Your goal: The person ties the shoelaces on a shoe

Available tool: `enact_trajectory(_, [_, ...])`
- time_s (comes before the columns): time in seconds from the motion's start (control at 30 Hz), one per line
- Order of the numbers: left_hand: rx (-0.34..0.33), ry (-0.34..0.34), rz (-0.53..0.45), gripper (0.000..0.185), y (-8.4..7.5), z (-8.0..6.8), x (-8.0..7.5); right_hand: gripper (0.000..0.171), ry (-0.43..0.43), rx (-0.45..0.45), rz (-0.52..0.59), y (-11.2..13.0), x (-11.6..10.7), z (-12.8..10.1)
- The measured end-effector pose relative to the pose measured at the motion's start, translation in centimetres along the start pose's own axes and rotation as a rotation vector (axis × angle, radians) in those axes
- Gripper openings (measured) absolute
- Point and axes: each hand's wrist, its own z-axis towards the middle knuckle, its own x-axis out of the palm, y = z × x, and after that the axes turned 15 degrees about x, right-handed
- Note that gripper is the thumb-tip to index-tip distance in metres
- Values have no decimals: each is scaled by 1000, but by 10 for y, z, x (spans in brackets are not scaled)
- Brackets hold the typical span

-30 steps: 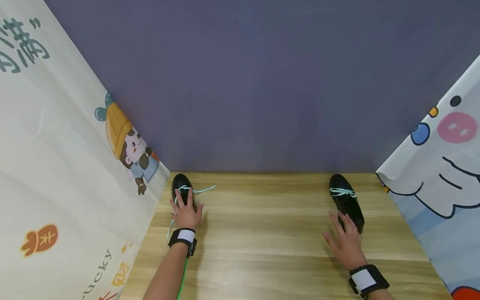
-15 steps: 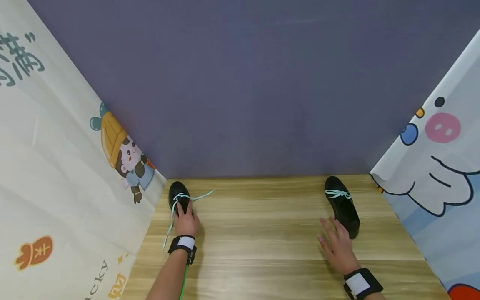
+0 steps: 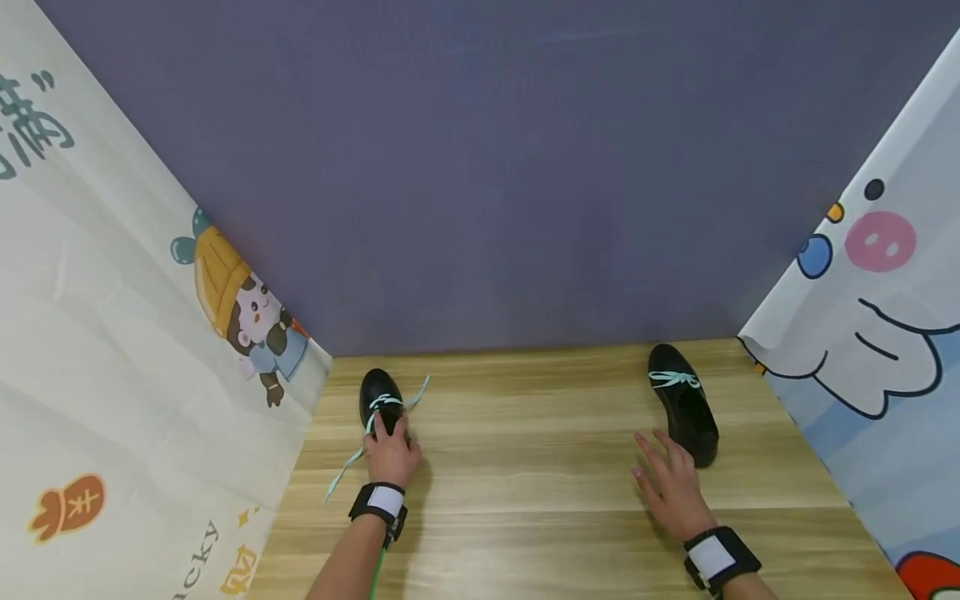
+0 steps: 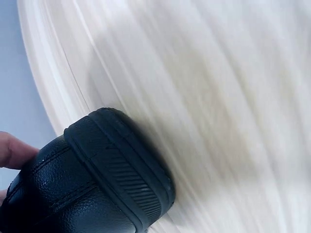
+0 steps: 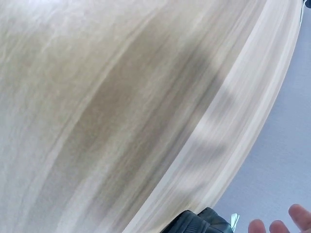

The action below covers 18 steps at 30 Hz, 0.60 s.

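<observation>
My left hand [image 3: 392,457] grips a black shoe [image 3: 377,387] at its opening, on the left of the wooden tabletop. Its pale blue laces [image 3: 344,475] are undone, one end trailing toward the wrist and the other to the right. In the left wrist view the heel [image 4: 121,170] shows large, with a fingertip [image 4: 17,151] against the side. A second black shoe [image 3: 694,427], its lace [image 3: 673,379] tied in a bow, lies on the right. Just left of that shoe's heel is my right hand [image 3: 673,492], fingers spread and holding nothing. The right wrist view catches its fingertips [image 5: 278,226] beside the dark heel [image 5: 194,223].
Bare wooden tabletop [image 3: 525,450] stretches between the two shoes. A grey-purple surface [image 3: 525,183] lies past its far edge. Printed white cloths flank it, a left cloth [image 3: 112,350] and a right cloth [image 3: 840,350]. Both wrists wear black straps, and a green cable [image 3: 377,575] runs along the left forearm.
My left hand has moved back from over the laces to the shoe's opening, then shifted the shoe to the right. The right hand stays beside the other shoe. The head view has shifted slightly.
</observation>
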Motion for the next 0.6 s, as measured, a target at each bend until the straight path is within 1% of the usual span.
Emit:
enact_trajectory(0.17, [31, 39, 20, 48, -17, -9, 5, 55, 14, 10, -8, 1, -1, 0])
enact_trajectory(0.37, [83, 63, -10, 48, -42, -20, 6, 58, 28, 23, -20, 3, 0, -2])
enact_trajectory(0.47, [115, 66, -7, 48, -50, -26, 12, 58, 20, 11, -10, 4, 1, -1])
enact_trajectory(0.6, [167, 54, -16, 48, -61, -35, 19, 57, 27, 3, -1, 4, 2, 0])
